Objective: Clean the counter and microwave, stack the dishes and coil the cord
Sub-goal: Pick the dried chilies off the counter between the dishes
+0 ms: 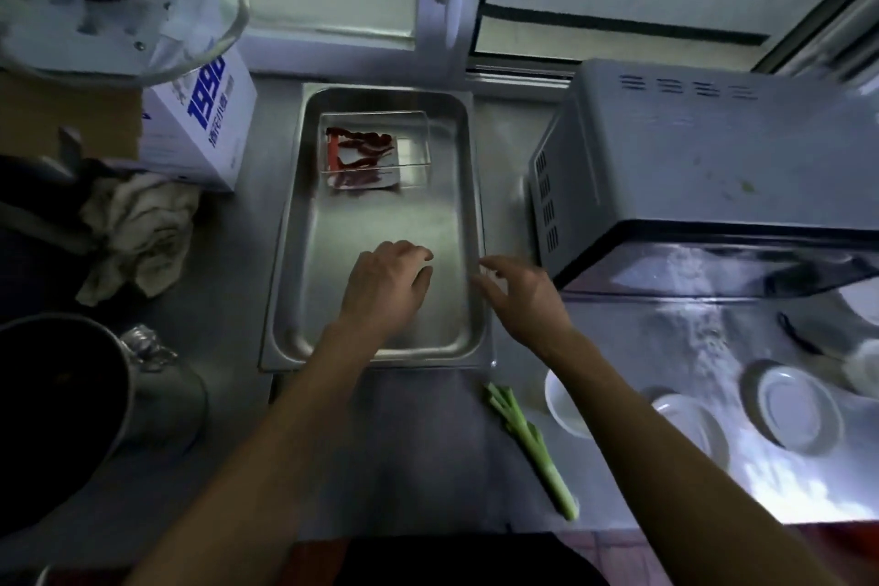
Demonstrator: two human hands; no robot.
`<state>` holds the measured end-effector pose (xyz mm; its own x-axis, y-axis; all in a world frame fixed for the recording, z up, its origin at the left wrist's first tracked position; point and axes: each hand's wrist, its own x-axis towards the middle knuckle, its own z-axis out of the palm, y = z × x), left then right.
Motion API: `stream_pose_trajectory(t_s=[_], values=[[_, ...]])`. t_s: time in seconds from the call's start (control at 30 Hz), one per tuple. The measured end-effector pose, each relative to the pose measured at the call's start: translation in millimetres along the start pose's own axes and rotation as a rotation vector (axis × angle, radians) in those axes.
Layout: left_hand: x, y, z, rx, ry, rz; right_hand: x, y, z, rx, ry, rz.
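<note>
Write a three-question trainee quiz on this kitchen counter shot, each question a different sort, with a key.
1. True or false: the left hand is over the steel tray.
2. Which lies on the counter in front of the tray? A) green stalk B) spoon C) sponge
3. Fill in: the crumpled cloth lies to the ____ of the tray.

Key: 1 true; 2 A; 3 left. The right hand reaches the tray's right rim, fingers spread.
</note>
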<state>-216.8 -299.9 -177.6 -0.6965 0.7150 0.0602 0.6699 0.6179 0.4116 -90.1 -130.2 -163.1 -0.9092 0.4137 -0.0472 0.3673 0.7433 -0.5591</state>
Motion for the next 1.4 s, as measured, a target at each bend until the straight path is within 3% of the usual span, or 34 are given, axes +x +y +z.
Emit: stream_pose_trajectory(t_s=[0.33,0.77,1.03,1.4], values=[[-35.7,111.7,29.7,0.051,-0.029,0.159,-105.7,70.3,-43.5,0.085,0.081,0.177],[-101.1,313.5,86.8,-0.093,-0.101,0.33,-284.8,198.1,-138.0,0.131,0.292,0.345],[-126.2,421.2,125.9,-0.118,-0.252,0.464,-387.0,261.9,-186.1,0.137,0.476,0.488],[-117.8,509.9,179.4,-0.098,-0.355,0.623,-451.8,316.3,-207.1,0.199,0.617,0.704]])
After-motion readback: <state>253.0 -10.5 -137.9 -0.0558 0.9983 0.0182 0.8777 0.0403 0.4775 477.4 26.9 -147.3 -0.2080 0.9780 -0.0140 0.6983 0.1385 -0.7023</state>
